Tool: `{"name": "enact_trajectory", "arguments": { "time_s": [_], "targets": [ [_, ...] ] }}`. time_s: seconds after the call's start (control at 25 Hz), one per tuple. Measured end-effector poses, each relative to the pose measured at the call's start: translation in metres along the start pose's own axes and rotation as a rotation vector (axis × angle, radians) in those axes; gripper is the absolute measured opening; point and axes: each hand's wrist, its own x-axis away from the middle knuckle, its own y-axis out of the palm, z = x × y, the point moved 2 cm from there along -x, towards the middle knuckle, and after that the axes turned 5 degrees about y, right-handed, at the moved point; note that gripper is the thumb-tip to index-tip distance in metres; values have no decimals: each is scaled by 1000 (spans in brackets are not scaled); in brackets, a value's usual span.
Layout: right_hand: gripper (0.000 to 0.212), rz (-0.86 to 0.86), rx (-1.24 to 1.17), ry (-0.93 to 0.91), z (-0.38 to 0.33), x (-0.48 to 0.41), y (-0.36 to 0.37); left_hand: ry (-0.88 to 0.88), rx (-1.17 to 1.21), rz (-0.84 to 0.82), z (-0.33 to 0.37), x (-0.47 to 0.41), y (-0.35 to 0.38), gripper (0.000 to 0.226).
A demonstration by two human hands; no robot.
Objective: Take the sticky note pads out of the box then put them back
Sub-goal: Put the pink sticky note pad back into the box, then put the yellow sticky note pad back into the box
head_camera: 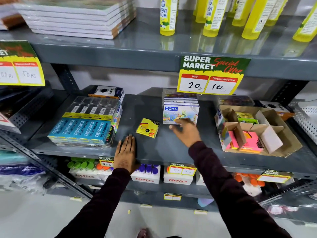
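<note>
Grey metal shelf spans view. Cardboard box with dividers at 3 o'clock, holding pink sticky note pads in near compartments, yellow-green ones farther back. Blue pencil boxes at 9 o'clock. Left hand flat on shelf front edge, fingers extended, holding nothing. Right hand open above shelf, fingertips at DOMS packs, gripping nothing. Yellow sticky note pad lies at centre between hands, touching neither.
</note>
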Motion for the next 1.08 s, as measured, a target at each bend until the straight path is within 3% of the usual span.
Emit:
{"name": "enact_trajectory", "arguments": {
  "time_s": [0.12, 0.28, 0.4, 0.64, 0.76, 0.88, 1.08],
  "targets": [
    [65, -313, 159, -109, -32, -21, 44, 18, 42, 23, -1, 0, 2, 106],
    [86, -453, 404, -137, -47, -46, 77, 13, 42, 8, -1, -1, 1, 90],
    [89, -483, 507, -138, -43, -51, 88, 18, 26, 21, 0, -1, 1, 93],
    [77, -342, 510, -116, -29, -30, 70, 36, 56, 12, -3, -2, 6, 106],
    [80, -250, 388, -62, -12, -3, 41, 28, 42, 39, 0, -2, 5, 97],
    [90, 6, 262, 27, 15, 22, -11, 13, -17, 57, -1, -2, 6, 87],
    [88, 526, 183, 405, 103, 47, -113, 4, 22, 7, -1, -3, 7, 107]
  ]
}}
